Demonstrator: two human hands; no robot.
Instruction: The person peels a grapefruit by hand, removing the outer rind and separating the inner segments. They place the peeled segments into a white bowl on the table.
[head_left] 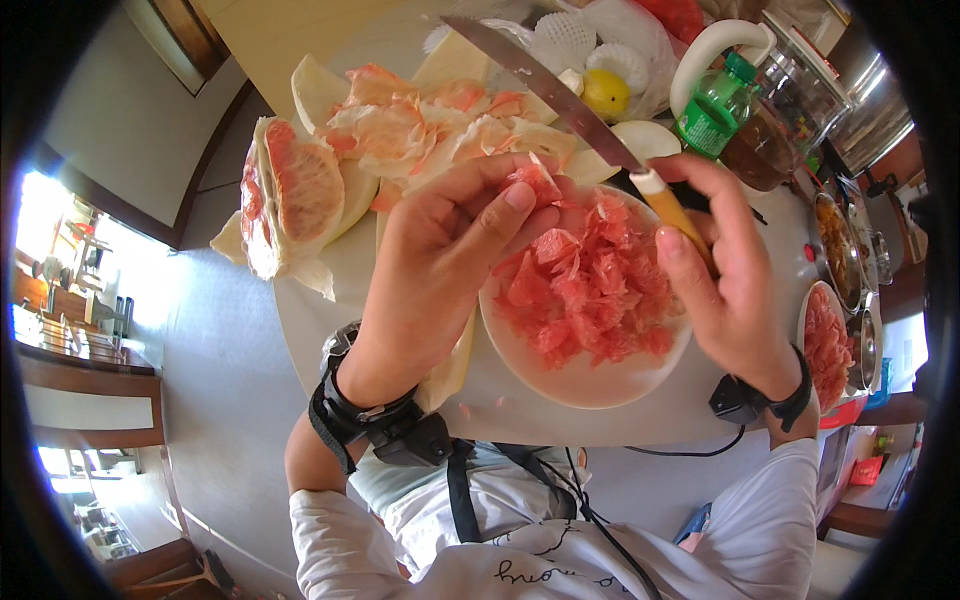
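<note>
My left hand (pixel 455 240) pinches a small piece of pink pomelo flesh (pixel 533 182) between thumb and fingers, over the left rim of a white plate (pixel 580 393). The plate bears a heap of peeled pomelo pulp (pixel 600 285). My right hand (pixel 725 270) is closed around the yellow handle of a knife (pixel 560 95), whose long blade points up and to the left, away from me. At the left stands a cut chunk of pomelo (pixel 295 200) with its pale rind partly on. Torn membranes and peel (pixel 400 125) lie spread beyond my left hand.
Behind the plate are a yellow lemon (pixel 605 93), white foam fruit nets (pixel 565 40), a green-labelled bottle (pixel 715 105) and a white curved handle (pixel 715 50). A second plate of pink pulp (pixel 828 335) and metal pans (pixel 838 240) stand at the right. The table (pixel 320 330) has a rounded near edge.
</note>
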